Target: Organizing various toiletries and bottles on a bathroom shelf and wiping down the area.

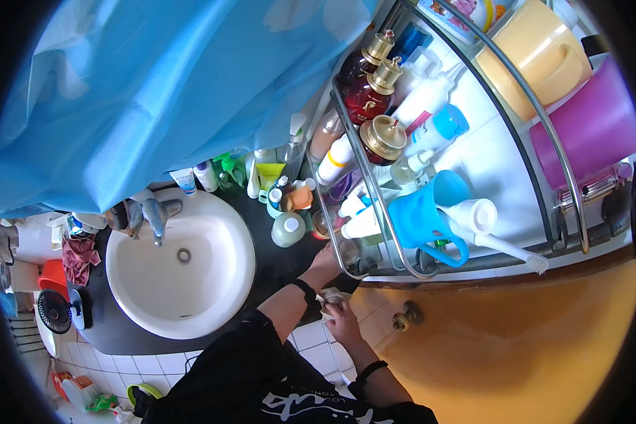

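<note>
My left hand (326, 261) reaches under the lower tier of a metal wire rack (344, 270), its fingers largely hidden by the rack and bottles. A small jar with a reddish base (322, 229) stands just beyond it on the dark countertop (275, 267). Lower right of that hand, my right hand (343, 317) is closed on a crumpled light cloth (333, 298), near the counter's edge. A round pale green bottle with a white cap (288, 229) stands to the left of the jar.
A white washbasin (185, 286) with a grey faucet (156, 214) lies at left. Rack shelves hold dark red bottles (370, 100), a blue cup (418, 212) with a white brush, and a purple container (588, 127). A blue curtain (180, 90) hangs above; an orange-brown door (509, 339) stands at right.
</note>
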`<state>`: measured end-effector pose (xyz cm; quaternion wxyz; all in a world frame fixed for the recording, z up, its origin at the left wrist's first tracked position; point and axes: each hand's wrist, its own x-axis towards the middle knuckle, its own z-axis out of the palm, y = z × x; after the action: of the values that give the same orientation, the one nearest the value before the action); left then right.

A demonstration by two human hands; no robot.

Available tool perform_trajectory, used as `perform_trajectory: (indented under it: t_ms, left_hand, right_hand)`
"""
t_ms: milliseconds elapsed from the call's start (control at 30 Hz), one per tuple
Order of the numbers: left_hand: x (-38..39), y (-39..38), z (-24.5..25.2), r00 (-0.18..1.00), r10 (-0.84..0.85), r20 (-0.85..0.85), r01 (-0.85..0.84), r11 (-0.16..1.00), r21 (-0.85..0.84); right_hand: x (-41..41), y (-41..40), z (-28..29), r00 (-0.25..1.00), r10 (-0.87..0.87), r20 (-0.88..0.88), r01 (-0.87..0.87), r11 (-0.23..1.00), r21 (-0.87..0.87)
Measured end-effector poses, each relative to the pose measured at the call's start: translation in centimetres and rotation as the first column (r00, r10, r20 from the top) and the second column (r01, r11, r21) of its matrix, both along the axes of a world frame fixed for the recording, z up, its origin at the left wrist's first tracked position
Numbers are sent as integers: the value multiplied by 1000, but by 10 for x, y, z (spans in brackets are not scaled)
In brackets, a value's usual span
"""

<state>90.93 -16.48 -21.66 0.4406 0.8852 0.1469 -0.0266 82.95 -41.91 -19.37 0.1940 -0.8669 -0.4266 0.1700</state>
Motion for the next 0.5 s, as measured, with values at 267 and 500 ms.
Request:
perform_trajectory:
  t_ms: [267, 500]
  left_hand:
    - [-30, 8, 0, 975, -4, 221, -69, 944, 323]
    - [-126, 45, 25, 735, 335, 589, -480, 871, 105]
  right_hand:
    - [10, 2, 3, 998, 34, -48, -34, 999, 11]
    - [13, 17, 6, 1000, 0, 28, 2, 998, -58]
